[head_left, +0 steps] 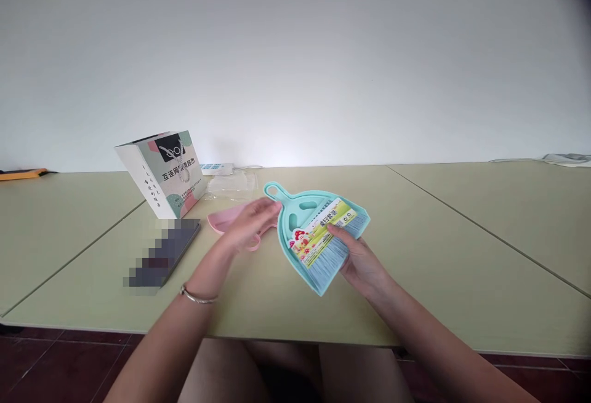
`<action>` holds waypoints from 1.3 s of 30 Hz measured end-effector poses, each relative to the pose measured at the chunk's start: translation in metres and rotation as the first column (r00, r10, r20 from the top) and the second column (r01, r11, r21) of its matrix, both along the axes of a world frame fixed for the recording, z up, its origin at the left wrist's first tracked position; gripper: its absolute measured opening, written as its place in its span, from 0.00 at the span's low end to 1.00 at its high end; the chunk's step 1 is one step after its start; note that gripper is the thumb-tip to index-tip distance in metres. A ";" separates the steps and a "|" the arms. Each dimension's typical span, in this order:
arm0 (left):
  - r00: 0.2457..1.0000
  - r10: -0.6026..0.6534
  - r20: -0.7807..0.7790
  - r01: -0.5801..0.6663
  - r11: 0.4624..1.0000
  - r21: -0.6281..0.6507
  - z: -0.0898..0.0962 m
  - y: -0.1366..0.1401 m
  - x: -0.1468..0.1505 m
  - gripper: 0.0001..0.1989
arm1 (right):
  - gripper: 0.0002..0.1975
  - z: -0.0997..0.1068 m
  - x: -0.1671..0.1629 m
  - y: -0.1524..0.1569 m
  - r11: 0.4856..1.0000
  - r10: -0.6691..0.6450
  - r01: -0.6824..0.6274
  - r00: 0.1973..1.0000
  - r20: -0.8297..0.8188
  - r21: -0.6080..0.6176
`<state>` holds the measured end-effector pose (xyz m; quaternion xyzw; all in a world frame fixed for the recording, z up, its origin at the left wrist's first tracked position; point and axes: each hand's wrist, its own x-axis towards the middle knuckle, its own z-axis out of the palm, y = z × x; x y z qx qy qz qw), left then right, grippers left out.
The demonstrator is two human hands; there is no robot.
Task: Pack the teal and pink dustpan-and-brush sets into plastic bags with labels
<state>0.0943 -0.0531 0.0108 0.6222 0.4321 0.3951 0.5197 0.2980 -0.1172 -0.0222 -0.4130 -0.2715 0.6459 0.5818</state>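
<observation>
A turquoise toy-sized dustpan (299,212) is held up over the table, tilted, with its loop handle toward the upper left. Inside it lies a small brush with pale blue bristles (323,264), behind a printed card label (318,237). My right hand (362,261) grips the wide lower right edge, its thumb on the label and its other fingers behind the pan. My left hand (253,218), slightly blurred, has its closed fingertips at the pan's left rim near the handle. Behind that hand, a pink dustpan (221,221) lies on the table, partly hidden.
A white printed paper bag (161,175) stands at the left, with a dark, pixelated flat object (166,255) in front of it. Crumpled clear plastic wrapping (231,184) lies beside the bag. An orange object (23,174) rests at the far left, and cables (567,159) run along the wall.
</observation>
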 end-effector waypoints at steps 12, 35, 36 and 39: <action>0.309 0.365 -0.878 -0.259 0.921 0.292 -0.015 0.143 -0.013 0.32 | 0.17 -0.015 0.009 0.006 0.990 -0.139 0.138 0.990 -0.014 -0.040; 0.514 0.367 -0.776 0.294 0.774 0.560 -0.021 -0.091 -0.010 0.31 | 0.22 -0.004 0.024 -0.065 0.955 -0.016 -0.002 0.998 -0.059 -0.297; 0.528 0.364 -0.767 0.275 0.782 0.560 -0.024 -0.092 -0.009 0.32 | 0.21 -0.003 0.022 -0.070 0.953 0.010 -0.031 0.997 -0.070 -0.303; 0.555 0.385 -0.738 0.228 0.782 0.580 -0.030 -0.094 -0.008 0.33 | 0.21 -0.001 0.017 -0.080 0.946 0.038 -0.067 0.995 -0.096 -0.318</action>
